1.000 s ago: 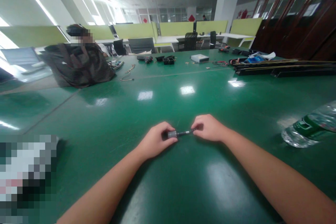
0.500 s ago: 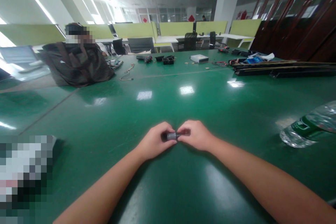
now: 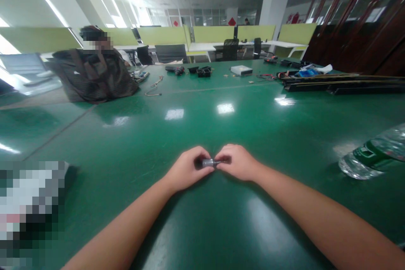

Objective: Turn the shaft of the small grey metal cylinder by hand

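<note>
A small grey metal cylinder with a thin dark shaft (image 3: 208, 163) lies crosswise between my hands, low over the table or touching it; its exact kind is too small to make out. My left hand (image 3: 189, 168) is closed around the wide end, thumb below and fingers above. From the other side, the fingers of my right hand (image 3: 236, 162) pinch the thin shaft. Both hands rest on the green table (image 3: 202, 130), fingertips almost meeting. Part of the cylinder's left end is hidden in my left palm.
A clear water bottle (image 3: 373, 156) lies at the right. A blurred-out box (image 3: 31, 202) sits at the left. Farther back are a dark bag (image 3: 98, 76), a white box (image 3: 241, 70), black parts (image 3: 204, 71) and long dark rails (image 3: 341, 84). A person (image 3: 247, 21) is far off.
Both hands keep their hold on the cylinder and its shaft, with hardly any shift. The view has moved very slightly.
</note>
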A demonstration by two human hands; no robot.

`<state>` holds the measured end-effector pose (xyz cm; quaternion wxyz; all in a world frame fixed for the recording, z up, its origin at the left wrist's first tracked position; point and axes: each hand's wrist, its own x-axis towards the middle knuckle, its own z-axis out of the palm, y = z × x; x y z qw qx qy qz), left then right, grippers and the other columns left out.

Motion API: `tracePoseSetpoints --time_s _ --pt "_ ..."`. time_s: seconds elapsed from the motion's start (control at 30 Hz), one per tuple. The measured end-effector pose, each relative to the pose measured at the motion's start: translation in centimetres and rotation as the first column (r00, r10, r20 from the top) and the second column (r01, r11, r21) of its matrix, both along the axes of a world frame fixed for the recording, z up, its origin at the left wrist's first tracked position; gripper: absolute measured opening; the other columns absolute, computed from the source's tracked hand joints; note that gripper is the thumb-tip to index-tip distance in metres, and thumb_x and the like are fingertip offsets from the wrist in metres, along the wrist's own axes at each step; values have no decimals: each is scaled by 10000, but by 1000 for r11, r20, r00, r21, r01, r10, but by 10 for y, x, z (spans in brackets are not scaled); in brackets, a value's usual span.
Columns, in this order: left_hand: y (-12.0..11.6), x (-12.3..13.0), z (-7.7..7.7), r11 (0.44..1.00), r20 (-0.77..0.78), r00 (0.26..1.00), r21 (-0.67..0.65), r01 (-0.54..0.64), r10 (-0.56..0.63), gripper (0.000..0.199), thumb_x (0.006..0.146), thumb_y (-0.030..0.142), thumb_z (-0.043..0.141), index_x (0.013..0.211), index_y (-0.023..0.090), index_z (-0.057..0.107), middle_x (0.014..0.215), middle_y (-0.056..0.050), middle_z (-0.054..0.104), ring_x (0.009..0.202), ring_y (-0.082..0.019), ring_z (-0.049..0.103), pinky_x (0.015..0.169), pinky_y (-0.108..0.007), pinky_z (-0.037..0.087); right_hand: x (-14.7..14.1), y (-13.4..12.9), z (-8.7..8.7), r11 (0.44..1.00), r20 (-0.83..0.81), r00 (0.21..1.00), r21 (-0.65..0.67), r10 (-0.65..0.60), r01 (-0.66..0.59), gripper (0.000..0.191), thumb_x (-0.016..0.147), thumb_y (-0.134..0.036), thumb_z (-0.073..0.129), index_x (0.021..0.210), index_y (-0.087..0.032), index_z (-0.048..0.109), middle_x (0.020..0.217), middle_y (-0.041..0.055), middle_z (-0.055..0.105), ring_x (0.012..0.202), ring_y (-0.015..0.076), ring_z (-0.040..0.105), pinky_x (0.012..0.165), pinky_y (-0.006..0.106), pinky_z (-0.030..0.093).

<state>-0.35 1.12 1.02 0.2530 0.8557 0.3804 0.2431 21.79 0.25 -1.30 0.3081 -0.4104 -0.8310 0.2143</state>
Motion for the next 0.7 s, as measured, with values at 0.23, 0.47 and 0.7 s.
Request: tracePoseSetpoints --time_s 0.23,0.47,0.7 --pt "3 -1 -4 1000 37 999 -1 0 0 197 781 278 733 853 177 580 862 -16 625 785 -168 587 720 -276 460 0 1 0 999 50 998 37 23 -25 128 828 -251 696 939 -213 748 912 34 724 868 169 604 780 290 424" --pt "2 -1 -3 1000 28 1000 -11 -9 10 202 787 295 724 865 179 578 874 -22 634 789 -170 590 727 -285 469 4 0 1 1000 57 998 30 5 -7 117 816 -239 703 918 -212 753 868 33 717 850 170 602 780 290 430" --pt "2 -2 -2 1000 25 1000 -9 -8 9 212 797 324 722 868 179 585 875 -26 643 792 -176 601 733 -295 480 8 0 3 1000 42 999 17 0 -1 112 797 -217 707 898 -213 755 849 31 712 827 172 606 768 295 439"
